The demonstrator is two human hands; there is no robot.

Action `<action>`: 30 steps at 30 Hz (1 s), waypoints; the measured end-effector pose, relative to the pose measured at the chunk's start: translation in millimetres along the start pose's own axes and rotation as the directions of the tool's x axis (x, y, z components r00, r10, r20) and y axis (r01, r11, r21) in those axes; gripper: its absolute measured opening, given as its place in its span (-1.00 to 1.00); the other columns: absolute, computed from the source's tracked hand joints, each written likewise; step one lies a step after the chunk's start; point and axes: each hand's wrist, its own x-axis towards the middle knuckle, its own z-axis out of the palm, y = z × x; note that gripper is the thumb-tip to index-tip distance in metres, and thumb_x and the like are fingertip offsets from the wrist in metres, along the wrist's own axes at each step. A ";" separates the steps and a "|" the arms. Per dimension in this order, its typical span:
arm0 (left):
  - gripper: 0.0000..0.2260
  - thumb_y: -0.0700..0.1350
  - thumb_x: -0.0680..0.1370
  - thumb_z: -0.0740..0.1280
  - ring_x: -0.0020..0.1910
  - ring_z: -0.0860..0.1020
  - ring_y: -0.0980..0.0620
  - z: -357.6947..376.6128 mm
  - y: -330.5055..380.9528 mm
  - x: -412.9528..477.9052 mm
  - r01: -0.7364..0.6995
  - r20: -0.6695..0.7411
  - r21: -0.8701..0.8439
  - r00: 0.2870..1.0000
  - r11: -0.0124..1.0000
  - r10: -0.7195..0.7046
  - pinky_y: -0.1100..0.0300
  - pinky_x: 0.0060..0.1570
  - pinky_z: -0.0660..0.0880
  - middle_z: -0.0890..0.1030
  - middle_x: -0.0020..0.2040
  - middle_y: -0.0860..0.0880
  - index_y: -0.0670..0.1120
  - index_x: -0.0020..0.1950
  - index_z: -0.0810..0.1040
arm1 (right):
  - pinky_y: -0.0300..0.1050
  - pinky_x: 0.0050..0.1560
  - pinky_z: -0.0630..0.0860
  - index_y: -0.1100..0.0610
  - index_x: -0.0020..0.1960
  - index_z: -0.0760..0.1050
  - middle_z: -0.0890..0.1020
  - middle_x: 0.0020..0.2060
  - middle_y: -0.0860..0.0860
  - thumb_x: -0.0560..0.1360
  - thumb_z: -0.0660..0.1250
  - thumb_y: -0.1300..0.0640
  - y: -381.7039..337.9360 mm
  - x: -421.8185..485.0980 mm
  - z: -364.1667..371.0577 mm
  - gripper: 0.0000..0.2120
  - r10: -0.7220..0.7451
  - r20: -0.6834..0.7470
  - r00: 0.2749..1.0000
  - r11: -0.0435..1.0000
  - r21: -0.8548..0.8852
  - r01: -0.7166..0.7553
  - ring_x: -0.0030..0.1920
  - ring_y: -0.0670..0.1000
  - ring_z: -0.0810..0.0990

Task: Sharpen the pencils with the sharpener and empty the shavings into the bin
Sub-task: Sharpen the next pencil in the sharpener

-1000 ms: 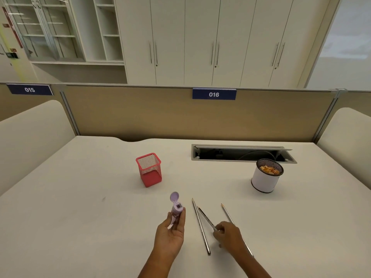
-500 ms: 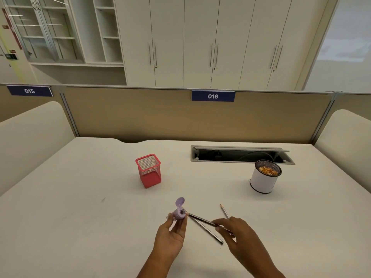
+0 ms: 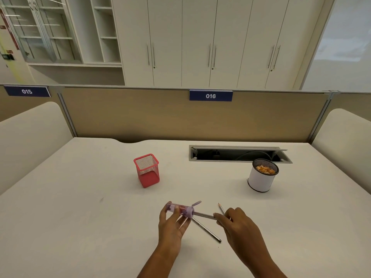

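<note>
My left hand [image 3: 172,223] holds a lilac sharpener [image 3: 181,210] sideways, its flip lid open at the right end. My right hand [image 3: 237,225] pinches a dark pencil [image 3: 203,214] whose tip sits in the sharpener's hole. A second dark pencil [image 3: 207,230] lies on the desk under my hands. A third pencil [image 3: 221,208], tip pointing away, lies just behind my right fingers. A white round bin [image 3: 260,182] with orange shavings inside stands at the right.
A red mesh pen cup [image 3: 147,170] stands left of centre on the white desk [image 3: 80,207]. An open cable tray [image 3: 236,155] runs along the back, below a beige partition. Padded side panels flank the desk.
My right hand lifted one pencil off the desk and brought its tip into the sharpener. My left hand turned the sharpener from upright to sideways.
</note>
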 end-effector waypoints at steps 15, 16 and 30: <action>-0.86 -0.26 0.54 0.24 -0.15 0.61 -0.24 28.0 15.5 23.5 -0.031 0.119 0.209 0.993 0.977 0.006 0.15 -0.35 0.63 0.61 -0.14 -0.22 -0.07 0.03 0.50 | -0.39 -0.68 0.01 0.18 -0.22 0.57 0.33 -0.59 -0.06 0.54 0.19 0.16 26.6 11.4 1.4 -0.76 0.127 0.909 0.397 -0.225 0.416 -0.881 -0.64 -0.16 0.12; -0.86 -0.27 0.54 0.24 -0.17 0.61 -0.22 27.2 15.2 24.5 -0.014 0.105 0.212 0.994 0.977 -0.008 0.16 -0.37 0.63 0.61 -0.14 -0.22 -0.07 0.02 0.50 | -0.37 -0.66 0.04 0.16 -0.20 0.55 0.38 -0.58 -0.06 0.52 0.24 0.15 26.3 13.2 -0.5 -0.82 0.174 0.884 0.434 -0.120 0.457 -0.881 -0.63 -0.15 0.14; -0.83 -0.29 0.52 0.27 -0.16 0.59 -0.13 26.2 10.1 34.2 -0.039 0.034 0.120 0.999 0.992 0.036 0.13 -0.26 0.62 0.59 -0.15 -0.15 -0.22 0.11 0.47 | -0.26 -0.66 0.24 0.08 -0.35 0.60 0.50 -0.57 -0.01 0.28 0.42 0.28 17.1 7.0 17.9 -0.88 0.115 0.007 0.993 0.989 0.097 -0.115 -0.64 0.02 0.44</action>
